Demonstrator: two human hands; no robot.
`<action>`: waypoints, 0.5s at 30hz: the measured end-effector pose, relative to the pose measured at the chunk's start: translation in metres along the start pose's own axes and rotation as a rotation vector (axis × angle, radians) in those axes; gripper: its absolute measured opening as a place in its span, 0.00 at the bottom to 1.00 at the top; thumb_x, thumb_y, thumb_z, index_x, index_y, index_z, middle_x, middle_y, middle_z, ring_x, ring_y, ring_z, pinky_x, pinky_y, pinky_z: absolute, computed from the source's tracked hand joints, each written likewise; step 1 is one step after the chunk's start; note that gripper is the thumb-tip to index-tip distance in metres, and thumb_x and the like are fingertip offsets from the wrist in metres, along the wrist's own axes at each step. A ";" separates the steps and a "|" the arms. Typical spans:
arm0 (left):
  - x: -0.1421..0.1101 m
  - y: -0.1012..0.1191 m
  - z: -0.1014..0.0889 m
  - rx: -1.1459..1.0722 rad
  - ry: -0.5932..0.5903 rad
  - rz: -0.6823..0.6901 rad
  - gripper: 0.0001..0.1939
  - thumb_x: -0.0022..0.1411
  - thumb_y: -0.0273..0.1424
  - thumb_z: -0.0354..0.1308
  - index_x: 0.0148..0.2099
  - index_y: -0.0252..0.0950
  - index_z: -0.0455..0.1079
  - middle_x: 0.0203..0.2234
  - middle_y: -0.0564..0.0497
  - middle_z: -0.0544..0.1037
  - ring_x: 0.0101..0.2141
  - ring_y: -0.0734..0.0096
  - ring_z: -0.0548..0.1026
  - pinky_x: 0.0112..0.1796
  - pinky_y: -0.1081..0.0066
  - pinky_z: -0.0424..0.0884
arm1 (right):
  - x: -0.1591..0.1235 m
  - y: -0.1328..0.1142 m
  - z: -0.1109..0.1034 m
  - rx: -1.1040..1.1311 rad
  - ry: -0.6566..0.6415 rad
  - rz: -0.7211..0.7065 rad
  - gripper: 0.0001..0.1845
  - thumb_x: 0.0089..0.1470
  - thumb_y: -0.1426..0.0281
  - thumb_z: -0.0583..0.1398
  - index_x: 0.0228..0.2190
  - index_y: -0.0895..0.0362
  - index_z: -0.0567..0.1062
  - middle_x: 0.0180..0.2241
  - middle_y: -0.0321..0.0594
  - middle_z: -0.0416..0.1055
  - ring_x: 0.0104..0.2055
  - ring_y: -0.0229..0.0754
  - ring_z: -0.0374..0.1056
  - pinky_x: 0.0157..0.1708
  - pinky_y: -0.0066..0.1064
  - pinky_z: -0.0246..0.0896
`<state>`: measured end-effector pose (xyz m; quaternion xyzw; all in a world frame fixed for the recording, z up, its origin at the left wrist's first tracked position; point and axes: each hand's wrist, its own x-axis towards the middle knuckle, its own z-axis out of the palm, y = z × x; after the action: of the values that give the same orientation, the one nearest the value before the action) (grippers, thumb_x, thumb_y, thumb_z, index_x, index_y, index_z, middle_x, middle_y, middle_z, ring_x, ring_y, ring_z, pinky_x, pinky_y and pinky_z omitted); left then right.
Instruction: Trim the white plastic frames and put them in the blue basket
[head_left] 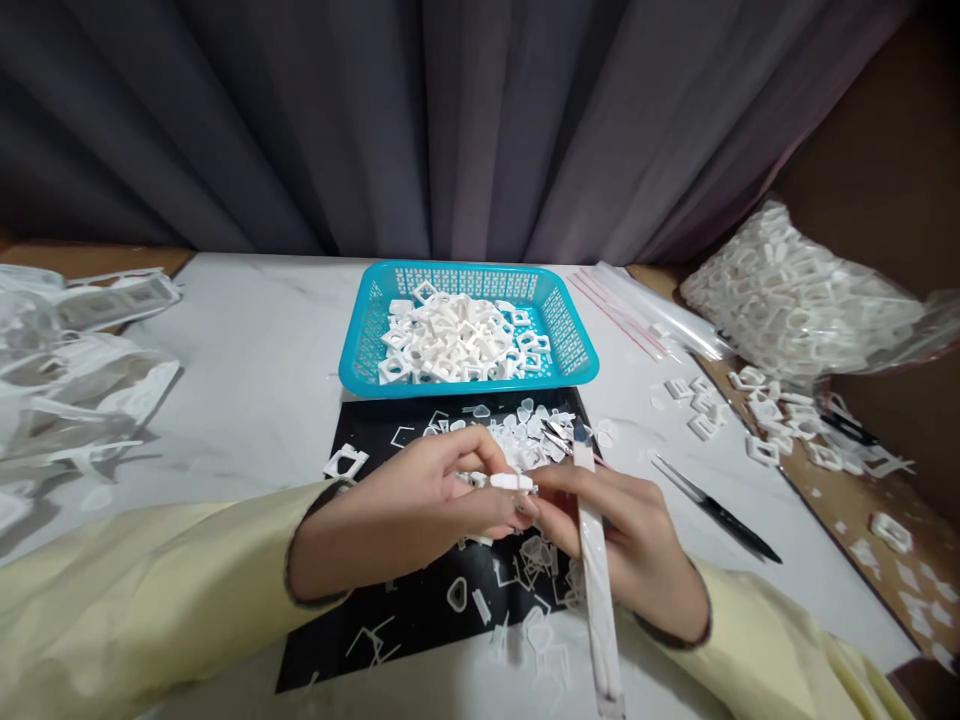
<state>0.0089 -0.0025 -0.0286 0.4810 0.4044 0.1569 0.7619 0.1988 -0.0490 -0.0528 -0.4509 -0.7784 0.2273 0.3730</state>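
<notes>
Pinched between the fingers of my left hand (442,490) is a small white plastic part (511,482), seen edge-on above the black mat (420,610). My right hand (622,530) is closed around a long, flat white-handled tool (596,590) with a dark blue tip; its exact kind is unclear. The right fingertips meet the right end of the part, close to my left fingertips. Beside my left wrist a white square frame piece (346,461) lies on the mat's edge. Small white offcuts (525,435) are heaped behind my hands, and thin scraps (540,640) are scattered in front.
Behind the mat stands a blue basket (469,388) filled with white parts. A clear bag of parts (802,300) sits at the right, near zip bags (630,310). A black-handled pointed tool (720,515) lies right of my hand. White plastic sheets and frames (82,380) are piled left.
</notes>
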 end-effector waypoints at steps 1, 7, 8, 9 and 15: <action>0.000 0.000 -0.001 -0.001 -0.005 -0.007 0.10 0.55 0.33 0.61 0.33 0.35 0.64 0.31 0.51 0.77 0.38 0.66 0.78 0.43 0.64 0.74 | 0.000 0.000 0.000 -0.001 -0.005 -0.009 0.06 0.55 0.73 0.59 0.37 0.57 0.73 0.25 0.35 0.73 0.24 0.33 0.66 0.24 0.25 0.62; 0.004 0.002 -0.002 -0.038 -0.009 -0.045 0.13 0.57 0.38 0.60 0.29 0.35 0.63 0.27 0.51 0.80 0.35 0.63 0.80 0.40 0.63 0.76 | -0.001 0.002 0.002 -0.016 0.010 -0.057 0.07 0.55 0.71 0.60 0.38 0.57 0.72 0.26 0.36 0.73 0.24 0.33 0.66 0.25 0.25 0.62; 0.004 0.002 -0.002 -0.051 -0.005 -0.052 0.14 0.57 0.38 0.60 0.28 0.35 0.61 0.25 0.52 0.80 0.35 0.62 0.80 0.39 0.64 0.77 | -0.002 0.003 0.003 -0.016 0.009 -0.058 0.08 0.54 0.70 0.61 0.38 0.57 0.72 0.25 0.35 0.73 0.24 0.33 0.66 0.25 0.25 0.62; 0.004 0.002 -0.001 -0.061 -0.002 -0.059 0.15 0.57 0.38 0.60 0.27 0.36 0.60 0.24 0.53 0.80 0.34 0.62 0.80 0.39 0.64 0.77 | -0.003 0.004 0.003 -0.016 0.006 -0.058 0.08 0.54 0.70 0.61 0.37 0.57 0.72 0.25 0.35 0.72 0.24 0.33 0.66 0.25 0.25 0.62; 0.003 0.001 -0.002 -0.073 -0.032 -0.096 0.17 0.59 0.44 0.55 0.30 0.35 0.62 0.30 0.46 0.82 0.38 0.60 0.80 0.40 0.64 0.77 | -0.003 0.006 0.005 -0.009 -0.009 -0.058 0.05 0.55 0.71 0.59 0.36 0.57 0.73 0.23 0.35 0.71 0.21 0.33 0.64 0.22 0.25 0.60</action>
<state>0.0098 0.0010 -0.0292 0.4352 0.4090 0.1271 0.7920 0.1989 -0.0492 -0.0609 -0.4290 -0.7938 0.2147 0.3739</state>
